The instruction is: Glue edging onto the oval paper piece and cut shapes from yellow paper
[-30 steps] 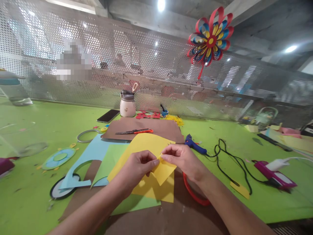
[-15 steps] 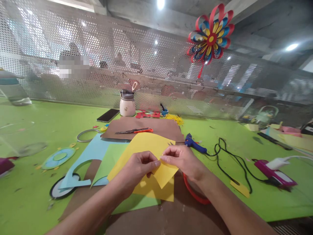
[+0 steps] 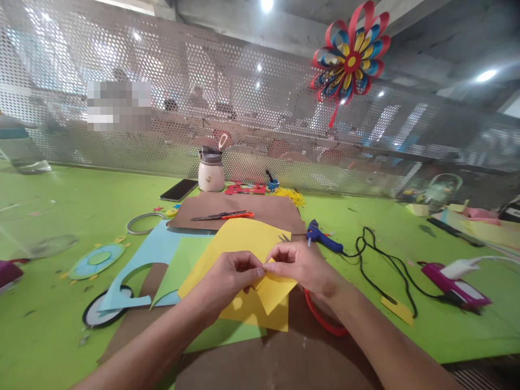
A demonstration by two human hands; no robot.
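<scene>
- The small yellow paper was off the surface, held up between both hands above a larger yellow sheet.
- The left hand had a narrow grip, thumb and fingers pinching the paper's upper left part.
- The right hand pinched it just beside, its fingertips nearly meeting the left's.
- Over the last second the paper had turned slightly: its free right corner reached a little farther out and its lower point hung somewhat lower, while both hands stayed almost in place.
- That suggested fine handling of the piece with the fingertips; neither pinch had been given up. Whether a crease had formed there could not be told.
- A red loop showed beneath the right wrist, and metal tips beyond that hand.
- The blue glue gun lay untouched to the right.
</scene>
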